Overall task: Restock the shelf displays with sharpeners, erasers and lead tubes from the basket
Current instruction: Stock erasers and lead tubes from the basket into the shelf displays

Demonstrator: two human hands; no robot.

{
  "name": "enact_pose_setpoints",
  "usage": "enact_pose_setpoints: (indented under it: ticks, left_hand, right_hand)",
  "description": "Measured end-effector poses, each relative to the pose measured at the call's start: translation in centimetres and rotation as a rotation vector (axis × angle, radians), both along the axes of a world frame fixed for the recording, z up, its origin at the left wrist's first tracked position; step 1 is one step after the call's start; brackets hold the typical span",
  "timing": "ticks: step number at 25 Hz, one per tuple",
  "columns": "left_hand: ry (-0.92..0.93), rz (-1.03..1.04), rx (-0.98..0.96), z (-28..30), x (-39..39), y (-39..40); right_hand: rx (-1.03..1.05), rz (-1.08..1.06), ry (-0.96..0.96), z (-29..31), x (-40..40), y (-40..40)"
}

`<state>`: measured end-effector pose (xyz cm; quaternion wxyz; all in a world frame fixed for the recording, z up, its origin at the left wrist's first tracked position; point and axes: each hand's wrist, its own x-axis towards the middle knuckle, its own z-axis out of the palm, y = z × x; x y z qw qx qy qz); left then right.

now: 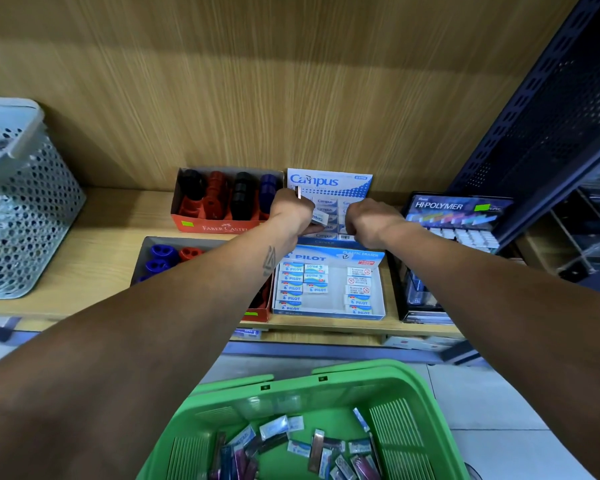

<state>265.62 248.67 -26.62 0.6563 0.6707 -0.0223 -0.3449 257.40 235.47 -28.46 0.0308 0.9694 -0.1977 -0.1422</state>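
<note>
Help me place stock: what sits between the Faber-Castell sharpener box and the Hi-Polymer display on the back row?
The Campus eraser box, in the head view, with both hands over it: left hand grips an eraser, right hand curls at the box.

Pale grey perforated bin [25, 216] at far left on the wooden shelf [118, 216], well apart from the display boxes. Wood-grain back panel [257, 81] rising behind. Dark blue perforated metal upright [548, 116] at right, clear plastic compartments [589, 216] beside it. Pale tiled floor [499, 410] below. Flat boxes [416, 342] tucked under the shelf edge, labels too blurred to read.
</note>
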Motion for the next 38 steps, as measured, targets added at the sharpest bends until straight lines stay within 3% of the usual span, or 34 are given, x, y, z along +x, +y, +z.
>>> enact_pose_setpoints:
  ticks: [8,10,13,15,18,23,31,38]
  left_hand:
    - [-0.007,-0.015,0.015,-0.4,-0.1,-0.2]
    - [-0.012,-0.02,0.016,-0.6,0.2,-0.2]
    - [-0.005,0.026,0.05,-0.4,0.5,-0.2]
    - [-0.02,0.045,0.071,-0.1,0.6,-0.2]
    - [0.008,0.024,0.046,0.3,0.2,0.1]
    - [-0.093,-0.065,0.179,0.2,0.8,0.9]
    - [-0.232,-0.046,0.295,-0.1,3.4,3.9]
    - [0.159,-0.204,0.005,0.8,4.0,5.5]
  right_hand:
    - [0.134,-0.133,0.016,-0.1,1.2,0.1]
    - [0.22,-0.211,-0.072,0.3,1.5,-0.2]
    - [0.574,-0.357,-0.38,1.5,2.1,-0.4]
    - [0.774,-0.23,-0.408,2.2,1.9,0.7]
    - [0.638,-0.104,-0.383,2.0,1.9,1.7]
    - [0.32,-0.266,-0.424,-0.2,2.5,0.4]
    - [0.251,-0.293,-0.505,-2.4,6.8,2.0]
    - [0.353,-0.393,-0.561,-3.0,8.0,2.9]
